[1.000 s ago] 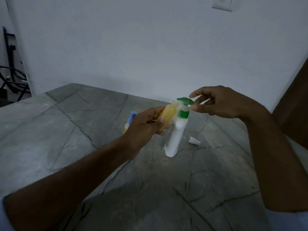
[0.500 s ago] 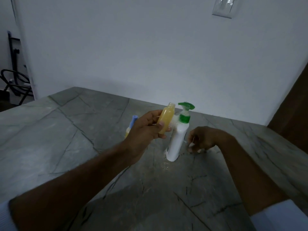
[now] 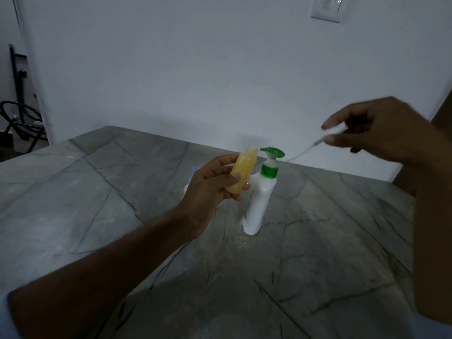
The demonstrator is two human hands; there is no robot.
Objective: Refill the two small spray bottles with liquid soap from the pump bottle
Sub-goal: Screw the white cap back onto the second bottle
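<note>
My left hand [image 3: 212, 189] grips a small uncapped bottle [image 3: 72, 171] full of yellow liquid, tilted a little, just left of the white pump bottle [image 3: 259, 204] with its green pump head [image 3: 272, 152]. That pump bottle stands upright on the grey stone table [image 3: 85, 204]. My right hand [image 3: 374, 128], raised to the right above the table, pinches a small white spray top [image 3: 320, 140] whose thin clear dip tube [image 3: 300, 152] trails down to the left. A second small bottle with a blue top [image 3: 194, 171] peeks out behind my left hand, mostly hidden.
A white wall [image 3: 195, 69] rises right behind the table, with a light switch plate [image 3: 326, 8] at the top. Dark metal tubing [image 3: 19, 118] stands at the far left, off the table. A wet patch [image 3: 242, 243] glistens by the pump bottle's base.
My right hand went from the pump head down to the table, took up the spray top with its tube, and has lifted it up to the right. The left hand tilted the yellow bottle more upright.
</note>
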